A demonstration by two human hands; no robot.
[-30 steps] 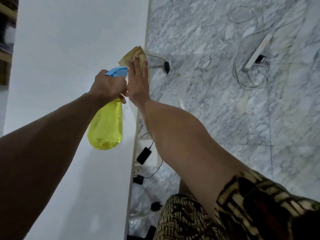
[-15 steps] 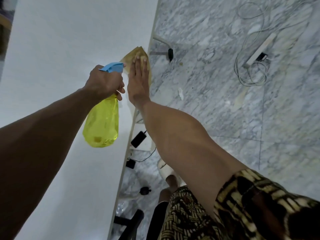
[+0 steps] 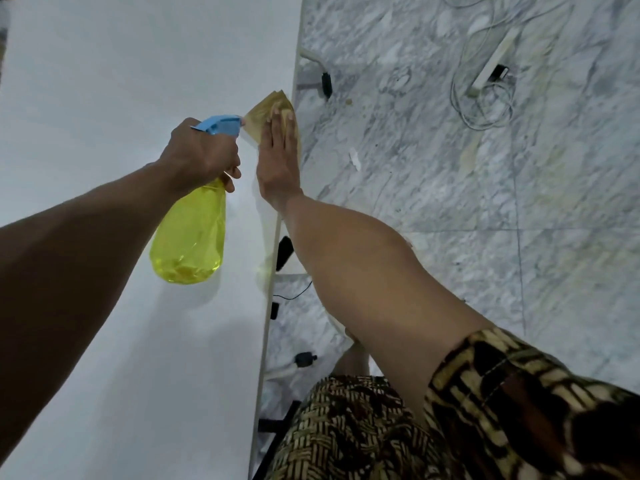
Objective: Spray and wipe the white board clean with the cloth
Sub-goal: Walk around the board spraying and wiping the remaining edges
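The white board point(image 3: 114, 98) fills the left half of the view, its right edge running down the middle. My left hand point(image 3: 202, 152) grips a yellow spray bottle point(image 3: 188, 240) by its blue trigger head point(image 3: 220, 124), nozzle aimed toward the cloth. My right hand point(image 3: 278, 157) lies flat, fingers together, pressing a tan cloth point(image 3: 265, 112) against the board close to its right edge. Most of the cloth is hidden under the palm and fingers.
Grey marble floor point(image 3: 433, 202) lies to the right. A white power strip point(image 3: 493, 62) with tangled cables sits at the upper right. Black adapters and cords point(image 3: 284, 252) lie at the board's foot. My patterned sleeve and clothing point(image 3: 485, 410) fill the lower right.
The view has shifted so that the board and hands sit further right. My right hand with the cloth has stayed pressed by the board's edge; the bottle stays in my left hand.
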